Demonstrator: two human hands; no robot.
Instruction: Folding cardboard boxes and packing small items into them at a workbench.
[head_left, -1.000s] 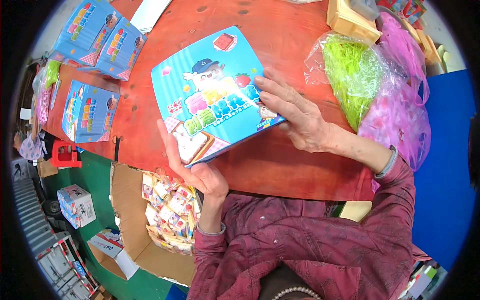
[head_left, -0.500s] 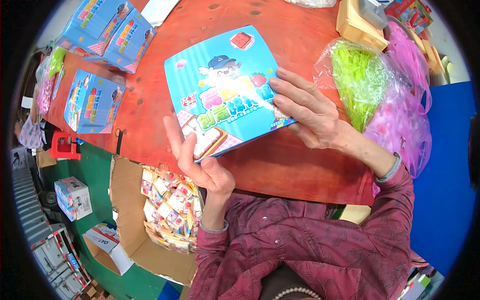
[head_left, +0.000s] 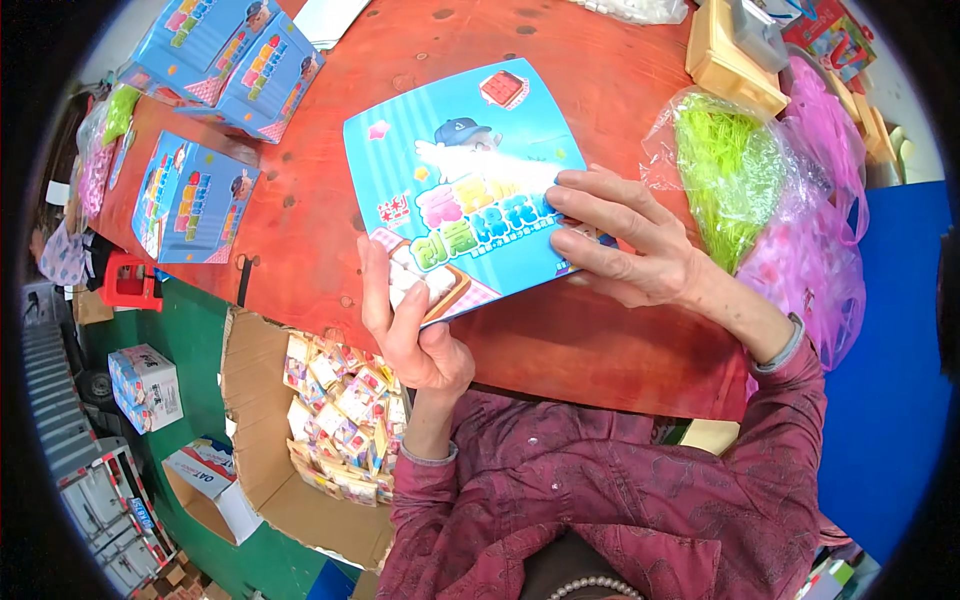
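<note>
A blue cardboard display box (head_left: 400,140), printed with a cartoon figure in a cap and marshmallow pictures, is held tilted above the red tabletop. My left hand (head_left: 420,350) grips its lower left corner, fingers up along the side and front. Over the lower right edge my right hand (head_left: 640,240) is closed, fingers lying on the printed face and the thumb underneath. Glare covers part of the printing. On the left of the table sit a matching blue box (head_left: 195,200) and a group of similar boxes (head_left: 225,60) behind it.
An open brown carton (head_left: 250,390) full of small wrapped packets (head_left: 345,410) stands below the table's front edge. To the right lie a clear bag of green shredded filler (head_left: 735,165), pink plastic bags (head_left: 825,130) and a yellow tray (head_left: 720,65). A red stool (head_left: 125,282) stands on the green floor.
Both hands and the blue box have shifted slightly right, and the box has turned a little. My right fingers have moved slightly along its edge. The hold is kept.
</note>
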